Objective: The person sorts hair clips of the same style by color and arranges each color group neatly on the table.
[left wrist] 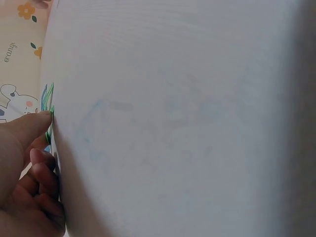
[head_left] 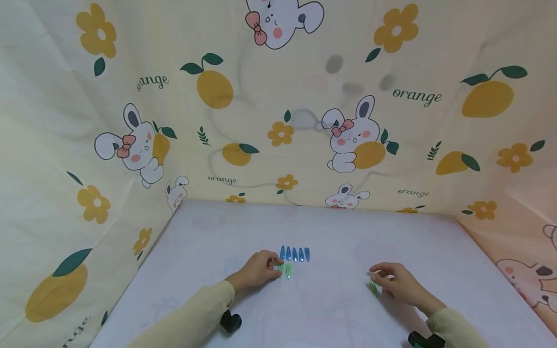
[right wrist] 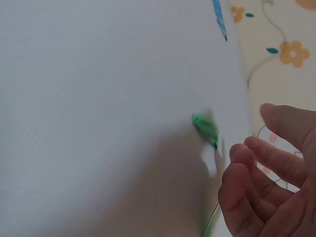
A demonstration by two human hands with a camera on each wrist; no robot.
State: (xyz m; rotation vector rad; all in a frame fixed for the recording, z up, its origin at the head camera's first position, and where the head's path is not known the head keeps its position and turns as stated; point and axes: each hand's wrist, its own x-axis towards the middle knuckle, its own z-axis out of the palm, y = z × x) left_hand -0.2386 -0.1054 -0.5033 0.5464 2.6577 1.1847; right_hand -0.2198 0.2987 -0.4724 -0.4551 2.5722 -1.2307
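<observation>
L hand (head_left: 257, 269) pinches green clip (head_left: 281, 267), prob. for alignment w/ blue clips (head_left: 295, 254) just beyond; R hand (head_left: 399, 284) loose, fingertips apart, nr spare green clip (head_left: 373, 289).

Makeshift booth: pale desk (head_left: 335, 241) boxed in on three sides by upright cream cloth (head_left: 270, 77) printed with cartoon rabbits (head_left: 344, 137), fruit (head_left: 215, 89), yellow flowers (head_left: 396, 30) and the word "orange". Creases along the left side. Room beyond hidden by the cloth; home or studio, cannot tell.

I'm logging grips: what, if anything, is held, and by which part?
The left hand pinches a green clip; exactly where is unclear. The right hand holds nothing.
</observation>
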